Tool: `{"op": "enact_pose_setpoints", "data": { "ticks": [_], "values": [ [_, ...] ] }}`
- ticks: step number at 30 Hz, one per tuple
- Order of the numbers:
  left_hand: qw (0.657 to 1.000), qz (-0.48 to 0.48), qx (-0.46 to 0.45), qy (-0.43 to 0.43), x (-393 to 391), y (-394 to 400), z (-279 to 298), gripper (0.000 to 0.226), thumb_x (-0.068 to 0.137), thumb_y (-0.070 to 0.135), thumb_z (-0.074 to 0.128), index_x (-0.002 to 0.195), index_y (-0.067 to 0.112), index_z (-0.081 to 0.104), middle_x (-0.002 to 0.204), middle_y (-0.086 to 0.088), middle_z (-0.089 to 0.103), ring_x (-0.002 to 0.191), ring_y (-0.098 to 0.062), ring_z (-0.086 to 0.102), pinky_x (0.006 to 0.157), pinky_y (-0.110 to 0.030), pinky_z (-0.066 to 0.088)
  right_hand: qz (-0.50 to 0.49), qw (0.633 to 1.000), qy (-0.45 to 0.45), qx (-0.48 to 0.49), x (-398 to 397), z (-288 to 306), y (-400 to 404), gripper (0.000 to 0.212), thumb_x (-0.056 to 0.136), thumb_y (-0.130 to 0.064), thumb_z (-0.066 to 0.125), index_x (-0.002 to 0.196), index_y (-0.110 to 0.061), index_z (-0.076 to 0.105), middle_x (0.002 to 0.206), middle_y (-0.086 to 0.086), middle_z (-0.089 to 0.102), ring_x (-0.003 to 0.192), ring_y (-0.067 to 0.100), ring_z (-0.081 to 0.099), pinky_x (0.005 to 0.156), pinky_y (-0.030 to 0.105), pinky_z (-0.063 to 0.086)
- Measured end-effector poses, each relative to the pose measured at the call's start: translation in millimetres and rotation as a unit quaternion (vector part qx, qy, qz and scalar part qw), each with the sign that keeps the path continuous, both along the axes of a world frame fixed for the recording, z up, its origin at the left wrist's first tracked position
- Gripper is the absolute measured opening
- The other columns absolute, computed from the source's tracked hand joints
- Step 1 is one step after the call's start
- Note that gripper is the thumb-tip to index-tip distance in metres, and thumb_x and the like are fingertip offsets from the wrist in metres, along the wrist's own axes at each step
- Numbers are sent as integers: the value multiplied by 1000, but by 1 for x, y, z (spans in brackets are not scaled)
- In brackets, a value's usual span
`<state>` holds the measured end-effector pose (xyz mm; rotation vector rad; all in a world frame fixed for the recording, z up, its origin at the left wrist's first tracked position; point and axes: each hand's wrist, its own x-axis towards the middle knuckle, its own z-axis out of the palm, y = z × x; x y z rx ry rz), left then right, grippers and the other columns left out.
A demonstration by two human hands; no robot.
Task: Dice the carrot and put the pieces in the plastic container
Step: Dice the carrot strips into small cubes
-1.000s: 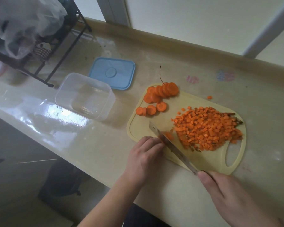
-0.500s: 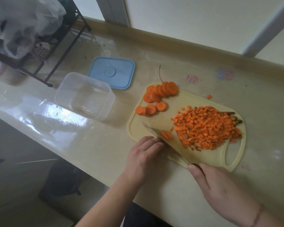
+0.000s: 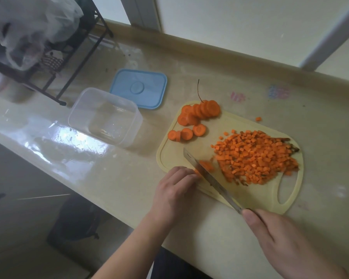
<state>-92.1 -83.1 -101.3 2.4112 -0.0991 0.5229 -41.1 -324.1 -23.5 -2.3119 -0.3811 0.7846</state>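
Note:
On the pale yellow cutting board [image 3: 226, 125] lie a heap of diced carrot [image 3: 254, 156] on the right and several round carrot slices [image 3: 197, 115] at the far left corner. My right hand [image 3: 286, 238] grips the handle of a knife [image 3: 208, 176], its blade slanting across the board's near edge. My left hand [image 3: 175, 190], fingers curled, holds carrot pieces [image 3: 205, 165] against the blade; they are blurred. The clear plastic container [image 3: 105, 117] stands open to the left of the board, with nothing in it.
A blue lid [image 3: 138, 88] lies behind the container. A black wire rack [image 3: 69, 57] with plastic bags stands at the far left. One carrot cube [image 3: 258, 119] sits on the counter beyond the board. The counter's front edge runs just under my hands.
The knife has drawn back toward me and then forward again, its blade now cutting through the carrot pieces under my left fingers. My left hand has stayed in place.

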Motion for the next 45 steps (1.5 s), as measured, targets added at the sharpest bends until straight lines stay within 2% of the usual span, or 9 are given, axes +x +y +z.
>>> {"op": "enact_pose_setpoints", "data": {
  "ticks": [8,15,19,26,30,36,42,45],
  "values": [
    [1000,6,-9,3,0,-4,-4,34,108,14,46,98,0,75,103,-8,73,94,-28,67,79,-34,55,22,1000,-14,-15,-4,-2,-4,89,74,-90,8,67,-14,54,67,-6,63,59,5,57,58,30,43],
    [1000,0,2,7,0,-2,-6,12,92,-3,67,98,2,76,103,-6,73,96,-27,68,81,-34,56,31,998,-28,-46,-6,1,-3,86,72,-90,2,69,-20,52,75,-16,63,63,6,57,58,34,47],
    [1000,-1,-3,6,0,-1,-6,18,85,-10,73,98,2,76,103,-6,74,97,-26,68,82,-33,56,35,998,-19,-43,-5,2,-3,86,72,-89,4,69,-18,53,76,-15,62,61,6,57,58,35,47],
    [1000,-1,-8,6,0,-2,-4,24,81,-14,75,98,2,76,104,-4,74,97,-25,68,82,-34,56,21,998,-14,-57,-7,-1,-4,94,66,-93,-3,73,-20,56,76,-12,63,68,7,58,62,34,49],
    [1000,-1,-8,7,1,-4,-3,25,80,-16,75,98,2,76,104,-5,73,98,-25,68,83,-33,56,31,998,-14,-61,-7,-4,-3,93,66,-92,-6,74,-22,54,65,-2,62,65,10,59,63,36,50],
    [1000,8,-17,-6,3,-6,1,19,85,-10,74,98,4,77,103,-3,72,98,-21,68,82,-32,56,57,997,-40,-24,2,-11,13,74,80,-80,4,68,-21,47,57,1,55,58,16,55,59,39,44],
    [999,12,-32,8,1,-6,-1,17,86,-9,74,96,4,75,101,-3,72,96,-22,67,80,-33,56,37,999,-16,17,1,-12,5,77,82,-81,14,69,-16,53,61,2,60,57,10,57,59,40,45],
    [999,15,-27,13,0,-4,-2,13,88,-7,71,95,3,75,100,-4,72,96,-24,68,79,-35,56,27,999,-21,14,-2,-10,-2,78,80,-84,14,68,-16,49,63,-2,58,55,10,55,57,40,44]
  ]
}}
